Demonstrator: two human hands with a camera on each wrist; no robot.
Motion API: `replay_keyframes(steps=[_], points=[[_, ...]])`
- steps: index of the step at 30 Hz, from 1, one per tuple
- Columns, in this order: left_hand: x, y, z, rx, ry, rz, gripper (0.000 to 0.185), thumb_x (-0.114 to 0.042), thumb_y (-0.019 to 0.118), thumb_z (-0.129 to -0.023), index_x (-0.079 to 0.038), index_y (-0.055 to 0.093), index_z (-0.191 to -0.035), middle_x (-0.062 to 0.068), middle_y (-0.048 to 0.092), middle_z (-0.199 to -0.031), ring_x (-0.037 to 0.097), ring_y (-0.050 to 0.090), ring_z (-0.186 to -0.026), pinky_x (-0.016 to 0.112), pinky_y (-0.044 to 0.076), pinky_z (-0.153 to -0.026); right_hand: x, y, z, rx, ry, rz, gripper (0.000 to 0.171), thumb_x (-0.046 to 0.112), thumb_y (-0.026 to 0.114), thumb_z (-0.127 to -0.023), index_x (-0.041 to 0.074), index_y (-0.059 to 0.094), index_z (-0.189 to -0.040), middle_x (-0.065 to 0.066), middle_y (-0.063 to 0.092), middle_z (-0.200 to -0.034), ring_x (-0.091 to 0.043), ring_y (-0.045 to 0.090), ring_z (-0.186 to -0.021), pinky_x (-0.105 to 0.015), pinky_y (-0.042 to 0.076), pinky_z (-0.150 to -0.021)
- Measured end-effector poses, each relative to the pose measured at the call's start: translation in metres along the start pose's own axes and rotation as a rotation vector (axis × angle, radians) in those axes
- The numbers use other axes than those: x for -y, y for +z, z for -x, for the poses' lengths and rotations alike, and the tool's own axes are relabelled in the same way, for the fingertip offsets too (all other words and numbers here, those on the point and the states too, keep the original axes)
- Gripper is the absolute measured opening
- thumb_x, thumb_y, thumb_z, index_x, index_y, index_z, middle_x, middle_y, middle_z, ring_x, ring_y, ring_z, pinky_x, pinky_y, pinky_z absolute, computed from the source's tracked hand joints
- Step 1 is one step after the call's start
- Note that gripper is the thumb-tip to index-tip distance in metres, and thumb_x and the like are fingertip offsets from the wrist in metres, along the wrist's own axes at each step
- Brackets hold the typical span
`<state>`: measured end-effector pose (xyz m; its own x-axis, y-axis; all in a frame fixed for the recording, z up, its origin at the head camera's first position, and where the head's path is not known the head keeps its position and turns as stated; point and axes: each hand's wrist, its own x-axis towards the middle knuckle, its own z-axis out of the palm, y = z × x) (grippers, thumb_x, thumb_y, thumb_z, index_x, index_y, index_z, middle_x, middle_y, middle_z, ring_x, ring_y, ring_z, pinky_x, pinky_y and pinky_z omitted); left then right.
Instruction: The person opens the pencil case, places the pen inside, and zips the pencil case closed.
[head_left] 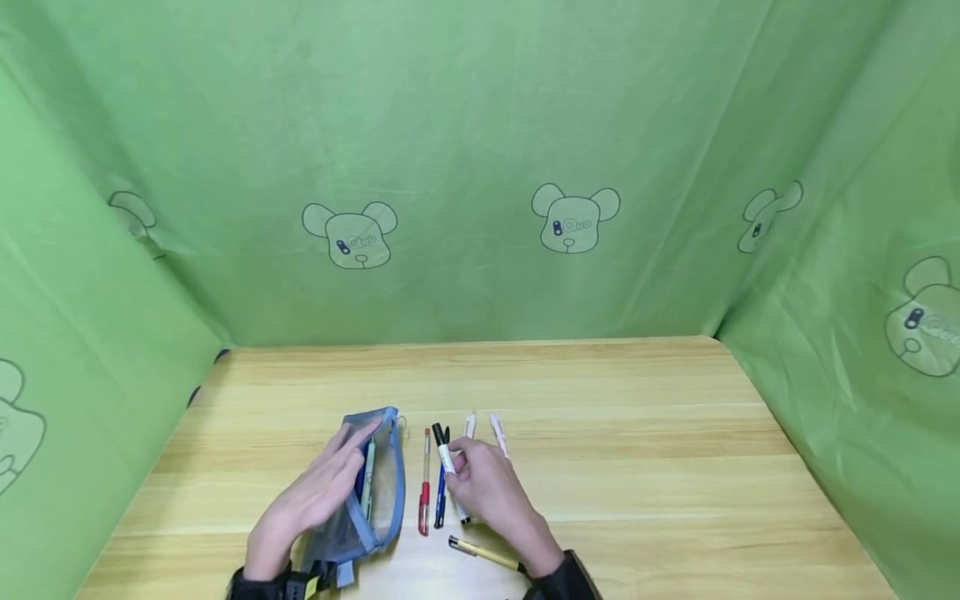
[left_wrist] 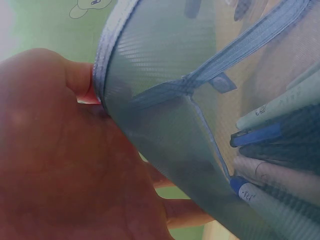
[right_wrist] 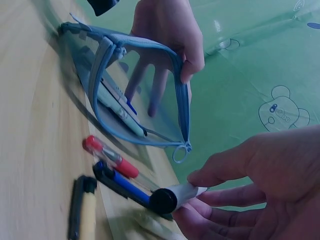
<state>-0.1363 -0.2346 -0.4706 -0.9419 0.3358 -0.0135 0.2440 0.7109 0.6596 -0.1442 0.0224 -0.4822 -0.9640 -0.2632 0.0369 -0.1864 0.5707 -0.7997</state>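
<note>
A person's left hand (head_left: 322,483) pinches the rim of a blue mesh pouch (head_left: 397,500), thumb on one side and fingers extended along the other, while the right hand (head_left: 491,487) holds a white marker (head_left: 447,460) between thumb and fingers just above the tabletop (head_left: 637,467). The pouch sits unzipped left of centre, closer to the tabletop's left edge than to its right, its mouth gaping toward the right hand. Inside, a pale green pen (head_left: 368,479) lies with several others, blue among them, seen through the mesh in the left wrist view. The marker, black at its end, is outside the pouch and apart from it.

Between the two hands, a red pen (head_left: 424,496) and a blue pen (head_left: 440,500) lie side by side, running roughly toward the tabletop's far edge; the marker partly covers the blue one from above. A white pen (head_left: 470,425) and a pink pen (head_left: 498,432) show past the right hand, on its far-edge side, partly hidden by it. A yellow pen (head_left: 483,553) with black ends lies slantwise by the right wrist. Beyond the far edge hangs green cloth (head_left: 465,292) printed with bear outlines.
</note>
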Motion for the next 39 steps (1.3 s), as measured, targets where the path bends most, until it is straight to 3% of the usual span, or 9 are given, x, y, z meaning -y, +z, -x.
replay_keyframes(steps=[8,14,31,34,39], points=[[-0.001,0.0,-0.002,0.024,-0.045,0.006,0.054,-0.024,0.018,-0.112,-0.01,0.027,-0.163,0.026,0.019,-0.166,0.051,0.01,-0.152,0.074,0.015,-0.116,0.013,0.011,-0.002,0.062,-0.022,-0.057,0.045,-0.006,0.076,-0.083,-0.008,0.066,-0.126,0.003,0.062,-0.08,-0.005,0.057,-0.067,-0.018,0.054,-0.06],[0.0,0.001,-0.003,0.028,-0.048,0.014,0.054,-0.023,0.018,-0.112,-0.01,0.027,-0.163,0.025,0.02,-0.166,0.051,0.01,-0.152,0.075,0.017,-0.115,0.021,0.022,-0.007,0.099,-0.04,-0.041,0.04,0.0,0.078,-0.084,-0.006,0.069,-0.123,0.005,0.064,-0.079,-0.003,0.056,-0.066,-0.018,0.052,-0.06],[0.0,-0.001,-0.003,0.042,-0.069,0.012,0.055,-0.024,0.017,-0.112,-0.011,0.026,-0.164,0.023,0.02,-0.167,0.05,0.009,-0.153,0.074,0.019,-0.115,0.039,0.054,-0.025,0.084,-0.049,-0.072,0.035,0.002,0.079,-0.085,-0.007,0.072,-0.118,0.005,0.066,-0.076,0.001,0.056,-0.061,-0.016,0.051,-0.057],[0.0,-0.002,-0.002,0.043,-0.075,0.01,0.055,-0.025,0.016,-0.111,-0.011,0.026,-0.164,0.021,0.02,-0.168,0.049,0.009,-0.153,0.073,0.02,-0.116,0.041,0.059,-0.026,0.125,-0.042,-0.15,0.036,0.002,0.077,-0.087,-0.009,0.07,-0.121,0.002,0.07,-0.079,-0.003,0.063,-0.062,-0.017,0.054,-0.058],[0.0,-0.002,-0.002,0.045,-0.084,0.009,0.055,-0.025,0.017,-0.111,-0.012,0.026,-0.164,0.026,0.018,-0.167,0.049,0.01,-0.152,0.074,0.022,-0.115,0.042,0.063,-0.025,0.202,0.006,-0.378,0.032,-0.005,0.066,-0.094,-0.014,0.064,-0.125,-0.012,0.074,-0.092,-0.021,0.073,-0.074,-0.027,0.062,-0.062]])
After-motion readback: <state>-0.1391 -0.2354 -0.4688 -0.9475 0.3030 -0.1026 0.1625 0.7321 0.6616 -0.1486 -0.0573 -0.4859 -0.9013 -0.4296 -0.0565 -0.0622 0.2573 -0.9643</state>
